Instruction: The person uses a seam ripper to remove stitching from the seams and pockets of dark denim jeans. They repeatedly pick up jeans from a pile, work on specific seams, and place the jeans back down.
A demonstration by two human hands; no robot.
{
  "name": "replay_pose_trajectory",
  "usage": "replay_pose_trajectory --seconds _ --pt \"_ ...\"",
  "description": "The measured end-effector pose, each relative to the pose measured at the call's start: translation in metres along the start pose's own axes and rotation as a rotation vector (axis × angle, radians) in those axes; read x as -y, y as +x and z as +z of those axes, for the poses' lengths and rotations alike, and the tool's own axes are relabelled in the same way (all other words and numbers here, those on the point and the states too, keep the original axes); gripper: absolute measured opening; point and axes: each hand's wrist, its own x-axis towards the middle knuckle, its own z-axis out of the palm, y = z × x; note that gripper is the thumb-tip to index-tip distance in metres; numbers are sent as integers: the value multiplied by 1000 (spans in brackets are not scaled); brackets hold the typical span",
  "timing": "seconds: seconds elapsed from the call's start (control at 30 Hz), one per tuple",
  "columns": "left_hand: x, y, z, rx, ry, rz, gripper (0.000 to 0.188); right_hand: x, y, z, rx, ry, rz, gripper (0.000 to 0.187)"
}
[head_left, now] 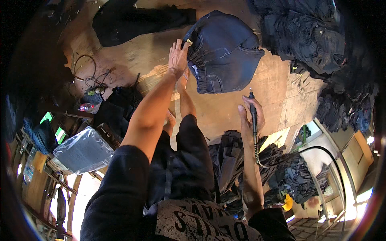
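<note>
Dark blue denim pants (225,48) with pale stitching and a gathered elastic waistband lie folded on the wooden board. My left hand (178,58) rests at their left edge, fingers stretched out, the nearest finger touching the waistband beside a small yellow tag. In my right hand (257,114), near the pants' lower right, is a slim black rotary tool handpiece (253,110). It stands upright with its small tip pointing away from me, just short of the denim. A spring sleeve at its lower end leads into a black cable (317,148) that loops off to the right.
Another dark garment (136,22) lies at the far left of the wooden board (225,106). Heaped dark clothes (301,40) cover the far right, with more folded stacks (229,156) near my right arm. Loose thin cables (96,76) and a plastic-wrapped grey box (83,150) are at left.
</note>
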Motion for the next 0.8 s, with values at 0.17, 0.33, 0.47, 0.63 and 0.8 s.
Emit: replay_pose_trajectory --seconds 0.17,0.33,0.47,0.63,0.8 --pt "-77 -43 -79 22 -297 65 49 1 16 -7 -88 29 228 43" --pt "-204 -94 -163 143 -428 159 46 -8 28 7 -139 8 -133 72" --pt "-195 -100 -211 129 -332 244 43 19 24 32 -305 383 41 59" --pt "-27 -100 -312 201 -122 520 56 154 -31 75 44 -189 -406 59" --pt "102 -206 -431 134 -253 353 64 295 -154 170 163 -64 -619 51"
